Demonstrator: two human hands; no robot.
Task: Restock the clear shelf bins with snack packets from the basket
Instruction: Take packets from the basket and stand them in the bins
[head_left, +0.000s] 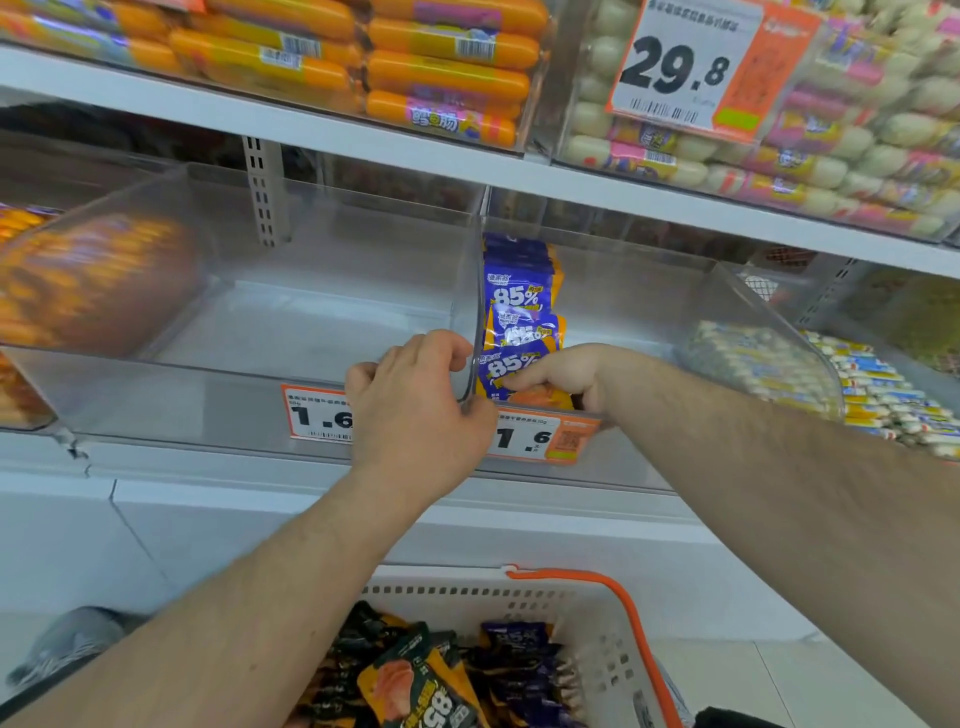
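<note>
Purple packets upright, stacked front-to-back in bin; right hand pinches front packet; left hand grips divider.

Left hand grips the clear bin divider; right hand holds purple packets inside.

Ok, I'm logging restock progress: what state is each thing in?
Left bin: empty.
Right bin: partly filled, purple packets stacked at its left side.
Basket: holds packets.
Left hand: grips the divider wall.
Right hand: holds front packet.
</note>
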